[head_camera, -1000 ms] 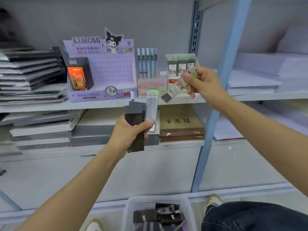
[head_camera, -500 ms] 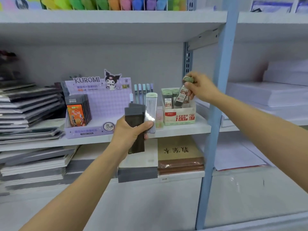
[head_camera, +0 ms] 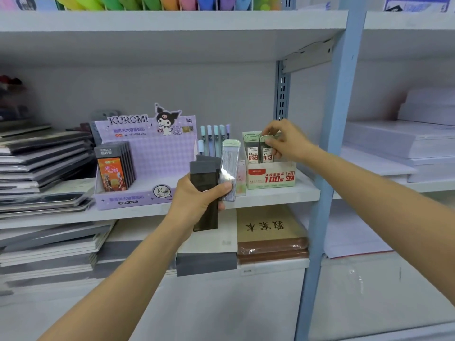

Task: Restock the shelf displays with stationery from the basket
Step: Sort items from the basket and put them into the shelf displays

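Partly hiding it, the right hand [head_camera: 289,141] pinches a lead case [head_camera: 267,151] in the green box [head_camera: 270,179] near the shelf's [head_camera: 283,196] right end; the left hand [head_camera: 197,201] grips dark cases [head_camera: 204,173], covering their middles.

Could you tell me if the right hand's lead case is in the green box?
In: the lead case stands upright inside the green box, with the right hand pinching its top.

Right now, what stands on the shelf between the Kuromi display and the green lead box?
In the head view, a row of upright pastel pens in a small pink box, partly hidden by the cases in the left hand.
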`<action>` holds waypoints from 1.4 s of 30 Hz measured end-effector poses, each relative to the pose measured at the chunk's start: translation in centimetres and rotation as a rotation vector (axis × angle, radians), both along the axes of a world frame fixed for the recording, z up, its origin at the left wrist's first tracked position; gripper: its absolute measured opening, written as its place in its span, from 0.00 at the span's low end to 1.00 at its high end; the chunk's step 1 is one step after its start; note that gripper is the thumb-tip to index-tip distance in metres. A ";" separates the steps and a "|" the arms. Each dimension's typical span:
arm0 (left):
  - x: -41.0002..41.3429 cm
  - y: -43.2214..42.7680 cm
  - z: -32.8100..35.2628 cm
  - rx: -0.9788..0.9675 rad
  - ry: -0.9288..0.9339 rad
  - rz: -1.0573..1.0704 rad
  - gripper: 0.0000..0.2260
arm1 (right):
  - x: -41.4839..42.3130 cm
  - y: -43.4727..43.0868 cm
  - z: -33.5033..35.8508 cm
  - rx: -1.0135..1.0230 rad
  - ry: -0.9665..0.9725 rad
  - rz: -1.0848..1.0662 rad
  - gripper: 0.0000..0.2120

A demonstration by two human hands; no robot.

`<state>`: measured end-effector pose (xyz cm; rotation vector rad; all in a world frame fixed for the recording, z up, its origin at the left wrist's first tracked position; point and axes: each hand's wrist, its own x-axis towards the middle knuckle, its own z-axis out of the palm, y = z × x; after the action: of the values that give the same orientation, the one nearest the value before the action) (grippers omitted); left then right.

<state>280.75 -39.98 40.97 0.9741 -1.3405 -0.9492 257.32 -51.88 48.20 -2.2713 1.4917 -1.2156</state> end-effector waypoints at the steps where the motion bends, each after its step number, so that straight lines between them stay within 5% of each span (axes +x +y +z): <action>1: 0.0 0.1 0.0 -0.006 -0.002 -0.003 0.11 | 0.1 0.1 -0.3 -0.010 -0.011 -0.027 0.06; 6: -0.2 0.5 0.0 -0.009 -0.013 -0.006 0.11 | 1.5 3.2 -0.2 -0.162 -0.213 0.054 0.11; 11: -1.2 0.8 0.2 0.018 -0.003 -0.015 0.15 | 3.6 6.9 -0.2 0.291 -0.263 0.500 0.14; 21: -1.0 1.2 0.3 0.142 0.028 -0.110 0.06 | 4.4 7.4 -0.6 0.429 -0.462 0.547 0.13; 24: -1.0 1.2 0.2 0.141 0.004 -0.123 0.11 | 5.0 7.8 -0.6 0.382 -0.434 0.499 0.16; 27: -0.7 1.0 0.4 0.141 0.068 -0.119 0.10 | 4.5 7.5 -0.1 0.346 -0.476 0.479 0.07; 33: -0.6 0.7 1.1 0.122 0.118 -0.097 0.08 | 0.5 6.2 2.0 0.227 -0.428 0.298 0.15; 38: -1.1 0.9 1.1 0.136 0.125 -0.096 0.13 | -2.4 5.4 4.1 -0.094 -0.274 0.131 0.08; 42: -1.3 0.7 1.0 0.179 0.126 -0.073 0.10 | -3.1 4.3 3.4 -0.163 -0.139 0.082 0.09</action>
<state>279.42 -39.29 42.01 0.9882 -1.2068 -1.1825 254.21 -47.56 51.58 -2.2685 1.2814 -1.4859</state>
